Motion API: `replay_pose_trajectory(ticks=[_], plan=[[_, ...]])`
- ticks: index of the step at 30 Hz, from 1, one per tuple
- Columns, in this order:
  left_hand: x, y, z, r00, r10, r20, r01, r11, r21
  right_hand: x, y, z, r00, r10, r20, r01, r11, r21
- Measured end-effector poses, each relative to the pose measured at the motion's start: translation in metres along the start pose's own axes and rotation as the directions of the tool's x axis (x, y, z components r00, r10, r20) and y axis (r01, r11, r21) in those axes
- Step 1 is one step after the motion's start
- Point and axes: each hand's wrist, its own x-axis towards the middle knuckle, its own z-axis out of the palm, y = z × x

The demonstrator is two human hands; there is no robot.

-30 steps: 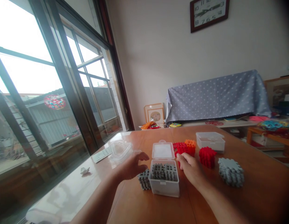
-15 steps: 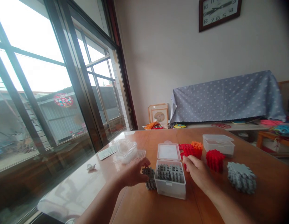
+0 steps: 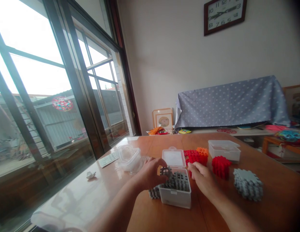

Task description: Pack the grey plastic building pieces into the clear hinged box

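The left hand (image 3: 150, 174) pinches a grey tile (image 3: 165, 171) over the clear box (image 3: 175, 198); the right hand (image 3: 202, 178) lies curled against red blocks (image 3: 195, 157), its grip unclear.

The clock (image 3: 224, 14) gets chopped by the top edge, so only its lower part shows. Whatever sits under the dotted cloth (image 3: 232, 100) is fully covered. The left hand (image 3: 150, 175) pinches a grey piece (image 3: 165, 170) and its fingers cover part of it. That hand and the clear box (image 3: 175, 198) also block most of the grey stack (image 3: 154, 192). The right hand (image 3: 203, 178) hides the near side of the red pieces (image 3: 195, 157), and I can't tell if it grips anything. Print on the paper slip (image 3: 106, 159) is too small to read. No idea what the little white thing (image 3: 91, 175) is. The framed picture (image 3: 294, 103) runs off the right edge.
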Motion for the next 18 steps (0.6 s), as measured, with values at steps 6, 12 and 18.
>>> replay_pose_trajectory(ticks=[6,12,18], plan=[[0.0037,0.0016,0.0081,0.998,-0.005,0.068,0.004,1.0,0.014,-0.0006,-0.0013,-0.0038,1.0,-0.025,-0.008,0.025,0.999,-0.037],[0.0007,0.0071,0.0045,0.996,0.045,0.075,-0.048,0.998,0.049,0.0027,0.0023,-0.0042,1.0,-0.011,0.005,0.011,1.0,-0.023],[-0.0013,0.0084,0.0072,0.99,0.114,0.087,-0.123,0.987,0.107,-0.001,-0.0054,-0.0061,1.0,-0.008,0.004,0.008,1.0,-0.002]])
